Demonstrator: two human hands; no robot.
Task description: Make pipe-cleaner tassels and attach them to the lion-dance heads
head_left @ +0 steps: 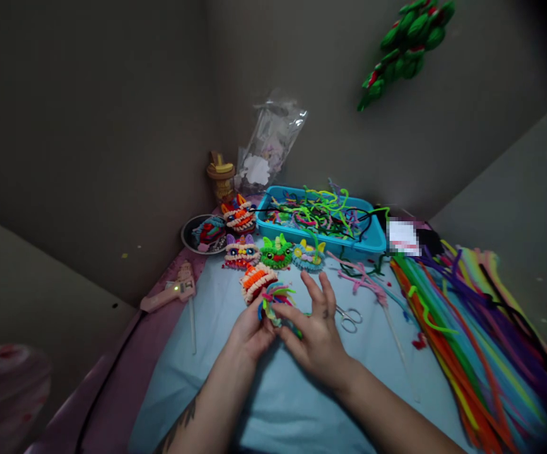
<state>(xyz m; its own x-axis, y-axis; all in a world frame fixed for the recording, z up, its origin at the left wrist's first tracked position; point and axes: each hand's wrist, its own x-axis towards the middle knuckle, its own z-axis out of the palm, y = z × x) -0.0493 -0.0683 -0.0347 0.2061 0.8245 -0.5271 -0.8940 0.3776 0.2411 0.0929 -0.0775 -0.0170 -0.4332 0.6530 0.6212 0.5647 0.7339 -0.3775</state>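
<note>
A small bunch of short multicoloured pipe cleaner pieces (276,295) is gripped in my left hand (257,337), its ends fanning upward. The thumb and forefinger of my right hand (318,334) pinch at the same bunch, while its other fingers stick up. Just beyond the bunch lies an orange and cream pipe cleaner piece (258,280). Behind it sit finished-looking fuzzy animal heads: a purple-eared one (241,252), a green one (276,252) and a blue-and-yellow one (309,254). Scissors (349,318) rest on the cloth beside my right hand.
A blue basket (320,238) holds tangled scraps. Long pipe cleaners (472,340) spread at the right. A pink glue gun (171,293) with a cord lies left. A round metal dish (190,243), an orange head (239,214), a cup (222,180) and a plastic bag (273,135) stand behind.
</note>
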